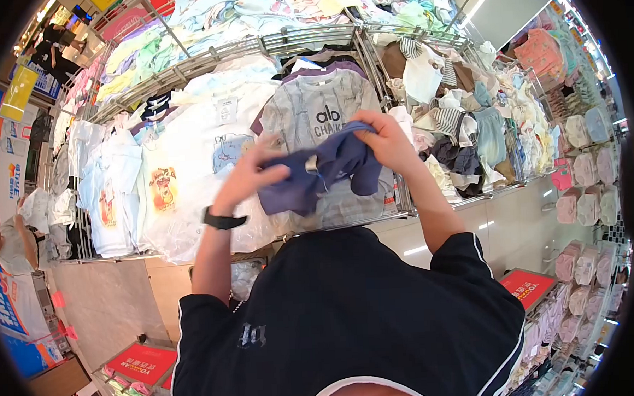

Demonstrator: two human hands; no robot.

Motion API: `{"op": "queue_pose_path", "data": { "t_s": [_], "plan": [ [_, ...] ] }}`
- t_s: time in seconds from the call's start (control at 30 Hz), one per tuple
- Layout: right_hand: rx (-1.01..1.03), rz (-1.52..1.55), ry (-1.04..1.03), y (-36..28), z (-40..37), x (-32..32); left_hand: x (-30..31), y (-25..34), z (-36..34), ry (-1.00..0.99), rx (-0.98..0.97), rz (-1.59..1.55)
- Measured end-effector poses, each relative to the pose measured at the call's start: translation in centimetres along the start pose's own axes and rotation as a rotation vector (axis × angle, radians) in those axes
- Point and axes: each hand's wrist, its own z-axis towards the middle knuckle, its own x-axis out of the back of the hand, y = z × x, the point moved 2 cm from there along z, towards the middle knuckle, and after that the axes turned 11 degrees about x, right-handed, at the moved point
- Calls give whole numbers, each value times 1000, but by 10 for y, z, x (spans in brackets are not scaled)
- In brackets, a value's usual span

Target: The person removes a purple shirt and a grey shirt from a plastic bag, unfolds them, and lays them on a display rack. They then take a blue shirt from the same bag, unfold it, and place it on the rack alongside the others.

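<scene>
A bunched purple-blue shirt hangs over the rack's front part, with a pale neck label showing at its collar. My right hand pinches its upper right edge between thumb and fingers. At the shirt's left side is my left hand, slightly blurred, its fingers spread and the thumb side overlapping the cloth. A black band circles the left wrist. Beneath the purple-blue shirt lies a grey streaked T-shirt with "alo" lettering, on top of a stack of darker shirts.
White printed T-shirts lie to the left, some in clear plastic. A metal rail separates them from a heaped bin behind. Mixed clothes fill the bin on the right. A person handles white cloth at far left.
</scene>
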Motion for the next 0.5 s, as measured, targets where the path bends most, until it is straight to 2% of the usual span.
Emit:
{"op": "queue_pose_path", "data": {
  "t_s": [0.03, 0.1, 0.13, 0.23, 0.27, 0.3, 0.4, 0.5],
  "plan": [
    [5, 1, -21, 0, 0, -5, -19, -20, 10, 14, 48, 175],
    [13, -2, -59, 0, -1, -10, -47, -48, 27, -90, 118, 181],
    [-15, 28, -58, 1, -2, -9, -52, -49, 27, -65, 152, 245],
    [-90, 30, 23, 8, -13, 3, -52, -46, 17, 17, -45, 31],
    [-149, 77, 103, 14, -18, 4, -45, -56, 22, 72, -73, 6],
    [-138, 0, 114, 21, -24, 7, -42, -61, 24, 118, -67, -8],
    [-106, -220, 154, 37, -33, 8, -36, -28, 16, 254, -75, 8],
    [-100, -357, 232, 36, -38, 2, -39, -10, 11, 305, -102, 80]
  ]
}}
